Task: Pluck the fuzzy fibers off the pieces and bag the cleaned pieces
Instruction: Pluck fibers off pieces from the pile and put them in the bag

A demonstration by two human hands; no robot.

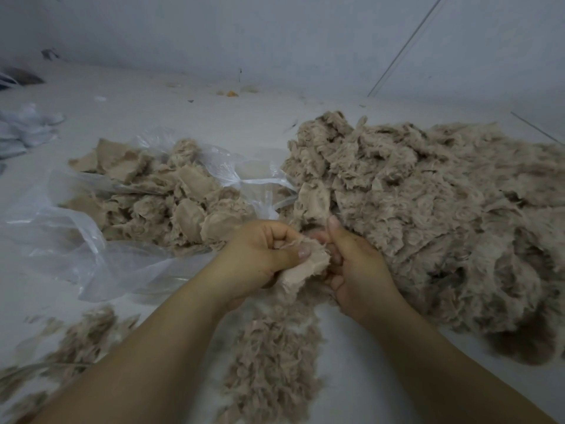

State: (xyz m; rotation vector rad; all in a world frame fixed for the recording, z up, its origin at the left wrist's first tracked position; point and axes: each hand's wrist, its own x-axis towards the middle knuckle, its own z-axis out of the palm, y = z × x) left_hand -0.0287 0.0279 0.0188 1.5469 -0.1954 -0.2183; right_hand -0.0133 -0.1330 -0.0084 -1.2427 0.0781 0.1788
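My left hand (256, 255) grips a small beige fabric piece (308, 269), thumb pressed on its top edge. My right hand (351, 264) holds the same piece from the right side, fingers curled against its fuzzy edge and thumb raised. A clear plastic bag (76, 240) lies open to the left with a heap of smoother beige pieces (171, 203) on and in it. A large mound of fuzzy beige pieces (443, 215) spreads across the right side. Loose plucked fibers (272, 362) lie in a strip below my hands.
The work surface (153, 117) is white, with a pale wall behind it. More loose fluff (82, 341) sits at the lower left. Crumpled whitish plastic (24, 130) lies at the far left edge. Small orange scraps (231, 93) lie near the wall.
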